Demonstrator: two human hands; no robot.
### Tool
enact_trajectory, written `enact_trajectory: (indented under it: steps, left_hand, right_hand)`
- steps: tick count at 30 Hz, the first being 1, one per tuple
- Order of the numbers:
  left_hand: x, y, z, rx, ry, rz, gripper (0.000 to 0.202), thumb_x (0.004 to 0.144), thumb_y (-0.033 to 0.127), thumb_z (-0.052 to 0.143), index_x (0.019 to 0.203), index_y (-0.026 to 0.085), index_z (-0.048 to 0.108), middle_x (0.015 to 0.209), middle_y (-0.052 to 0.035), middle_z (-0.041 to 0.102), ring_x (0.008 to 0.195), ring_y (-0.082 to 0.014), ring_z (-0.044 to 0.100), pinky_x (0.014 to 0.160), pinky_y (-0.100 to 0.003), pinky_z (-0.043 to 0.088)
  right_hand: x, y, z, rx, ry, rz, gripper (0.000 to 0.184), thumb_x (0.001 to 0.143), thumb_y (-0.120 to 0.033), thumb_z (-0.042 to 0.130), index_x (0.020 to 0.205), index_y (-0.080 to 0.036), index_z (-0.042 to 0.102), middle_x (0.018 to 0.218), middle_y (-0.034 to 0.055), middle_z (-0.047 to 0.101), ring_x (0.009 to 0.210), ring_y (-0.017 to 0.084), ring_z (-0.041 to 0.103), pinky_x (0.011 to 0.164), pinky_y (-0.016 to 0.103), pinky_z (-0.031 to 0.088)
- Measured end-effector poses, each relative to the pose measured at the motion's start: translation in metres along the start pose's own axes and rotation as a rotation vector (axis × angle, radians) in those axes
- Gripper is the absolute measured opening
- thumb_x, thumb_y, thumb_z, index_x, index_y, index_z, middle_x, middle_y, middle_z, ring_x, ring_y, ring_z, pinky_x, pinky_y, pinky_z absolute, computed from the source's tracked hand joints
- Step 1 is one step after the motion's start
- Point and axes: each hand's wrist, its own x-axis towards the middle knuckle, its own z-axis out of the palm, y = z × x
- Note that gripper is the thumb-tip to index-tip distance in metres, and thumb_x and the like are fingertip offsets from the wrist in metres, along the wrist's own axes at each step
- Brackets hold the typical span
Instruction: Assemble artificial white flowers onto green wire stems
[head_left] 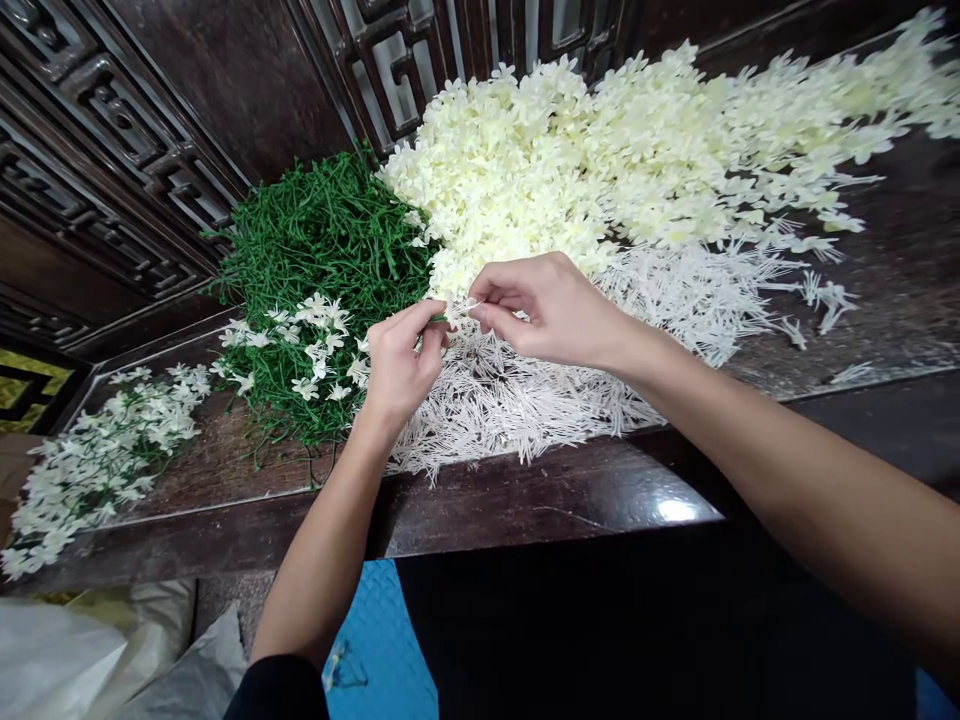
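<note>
My left hand (401,362) pinches a thin green stem (439,318) between thumb and fingers. Right beside it, my right hand (541,306) pinches a small white flower piece (463,309) at the tip of that stem. Both hands hover over a pile of white spiky plastic pieces (540,385) on the dark wooden table (525,500). Behind them lies a big heap of cream artificial flowers (600,160). A mound of green stems (322,250) sits to the left, with a few flowered stems (307,340) on top.
Finished flowered sprigs (97,460) lie at the table's left end. Carved dark wood panels (112,130) stand behind the table. White bags (90,650) and a blue mat (382,650) lie on the floor below the front edge.
</note>
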Motion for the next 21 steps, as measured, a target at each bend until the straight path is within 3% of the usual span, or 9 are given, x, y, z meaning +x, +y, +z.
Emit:
enact_trajectory:
  steps: [10, 16, 21]
  left_hand:
    - [-0.004, -0.008, 0.004, 0.041, 0.063, 0.141, 0.027, 0.083, 0.003, 0.047, 0.09, 0.016, 0.07, 0.082, -0.0052, 0.074, 0.062, -0.0131, 0.064, 0.06, -0.026, 0.05]
    - [-0.003, -0.013, 0.005, 0.17, 0.162, 0.438, 0.026, 0.083, -0.001, 0.048, 0.092, 0.014, 0.068, 0.069, -0.0015, 0.068, 0.058, -0.0108, 0.057, 0.055, -0.022, 0.047]
    - [-0.002, -0.012, 0.004, 0.215, 0.146, 0.481, 0.03, 0.08, -0.004, 0.047, 0.093, 0.014, 0.066, 0.067, -0.0008, 0.064, 0.059, -0.0111, 0.054, 0.056, -0.023, 0.047]
  right_hand:
    - [-0.002, 0.001, 0.004, 0.091, -0.011, 0.014, 0.01, 0.086, -0.016, 0.052, 0.082, -0.018, 0.061, 0.08, 0.0055, 0.067, 0.068, 0.016, 0.062, 0.066, 0.037, 0.055]
    - [-0.002, 0.006, 0.006, 0.101, 0.008, -0.056, 0.012, 0.085, -0.013, 0.051, 0.084, -0.018, 0.061, 0.076, 0.003, 0.066, 0.063, 0.013, 0.061, 0.061, 0.033, 0.057]
    - [-0.003, 0.007, 0.006, 0.084, 0.004, -0.095, 0.013, 0.084, -0.01, 0.051, 0.083, -0.016, 0.062, 0.073, 0.003, 0.066, 0.061, 0.012, 0.06, 0.06, 0.031, 0.056]
